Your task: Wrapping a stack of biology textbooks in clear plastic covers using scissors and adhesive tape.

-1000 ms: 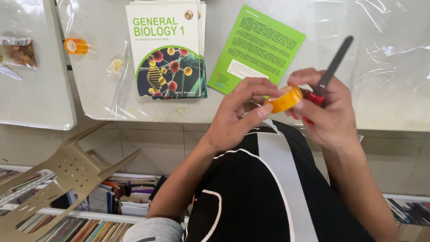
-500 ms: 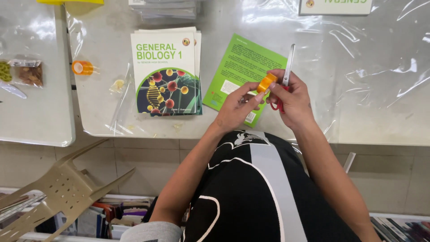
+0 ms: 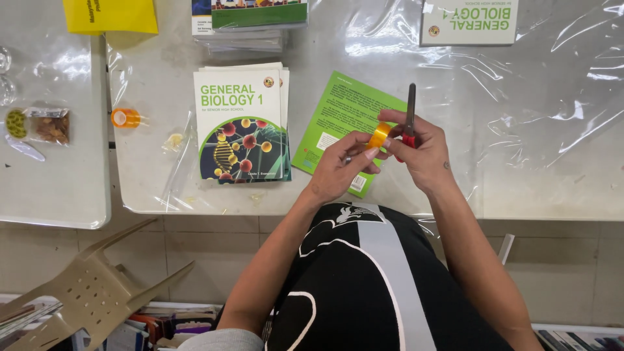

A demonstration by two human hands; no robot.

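Head view, looking down on the desk (image 3: pixel 552 175), which is covered with clear plastic sheet.

Both hands are at centre frame, raised over the near desk edge. Left hand (image 3: pixel 338 170): fingers clenched on a small orange tape roll (image 3: pixel 378 136), thumb and fingertips pinching its rim. Right hand (image 3: pixel 426 156): fingers grasping red-handled scissors (image 3: pixel 410 117), blades pointing toward the top of the frame; whether the blades are parted cannot be told. The right hand's fingers also touch the tape roll, so the roll sits between the 2 hands, just above the green booklet (image 3: pixel 341 123) that lies on the desk under them.

Left of the hands: a stack of white and green textbooks (image 3: pixel 239 123) with a molecule picture on the cover. Further left, near the desk's edge, a 2nd orange tape roll (image 3: pixel 126 117) lies on its side, well apart from the hands.

Upper frame: another book stack (image 3: pixel 250 23) at top centre, 1 white textbook (image 3: pixel 469 21) at upper right, a yellow sheet (image 3: pixel 110 15) at upper left. A small snack packet (image 3: pixel 39 125) lies on the neighbouring desk at left. Lower left: an overturned beige plastic chair (image 3: pixel 91 286).
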